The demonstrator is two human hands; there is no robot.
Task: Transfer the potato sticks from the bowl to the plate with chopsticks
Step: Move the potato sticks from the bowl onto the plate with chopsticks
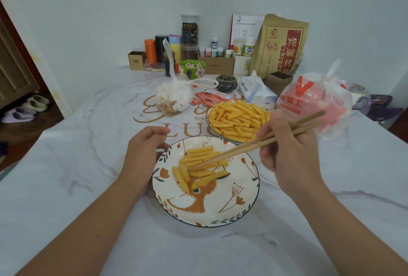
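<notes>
Right hand (287, 143) gripping chopsticks (254, 143), tips down among potato sticks (198, 160) on the near plate (220, 216); left hand (143, 149) curled at the plate's left rim; bowl (208, 121) heaped with sticks just beyond, touching the plate; far side of table (77, 187) crowded with bags, jars, boxes.
</notes>
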